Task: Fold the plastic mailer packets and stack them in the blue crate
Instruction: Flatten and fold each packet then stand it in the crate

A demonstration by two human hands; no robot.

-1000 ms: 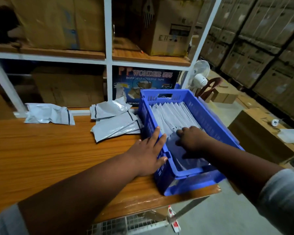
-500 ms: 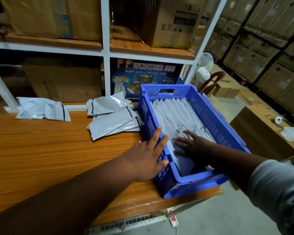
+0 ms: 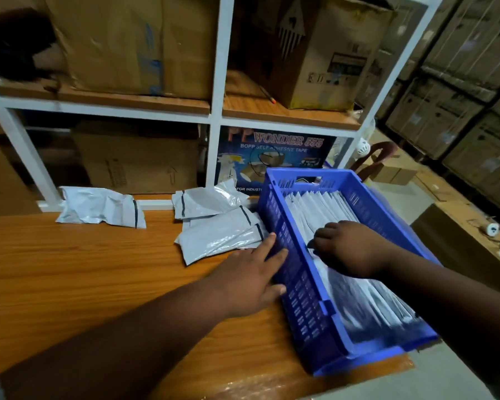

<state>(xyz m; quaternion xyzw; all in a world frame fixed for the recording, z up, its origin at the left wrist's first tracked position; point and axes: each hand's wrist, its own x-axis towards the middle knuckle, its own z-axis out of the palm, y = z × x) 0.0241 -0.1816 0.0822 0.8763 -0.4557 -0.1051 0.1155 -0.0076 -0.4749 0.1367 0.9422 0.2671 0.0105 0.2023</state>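
Folded packets (image 3: 326, 209) stand filed in the blue crate (image 3: 300, 284) at the counter's (image 3: 70, 269) right edge. Right hand (image 3: 350, 249) rests on them, fingers curled, apparently pinching none. Left hand (image 3: 251, 278), grip released, presses the crate's side. Loose packets (image 3: 220, 235) lie beside it.

— Only one view here, from a camera worn on the head. Looks forward and down, from above the wooden table (image 3: 70, 272).

— Close up or far away?

— Close. Both arms reach out from the bottom edge, with the left hand (image 3: 251, 281) and right hand (image 3: 350, 249) near the middle. Blue crate (image 3: 298, 287) just below and a bit to the right.

— And higher up in the picture?

— White shelf (image 3: 215, 116) with brown boxes, straight ahead past the table. Very wide lens, so straight lines bend near the edges. Stacked boxes (image 3: 459, 90) far off on the right side.

— Any second view to share things with?

— No, just this one.
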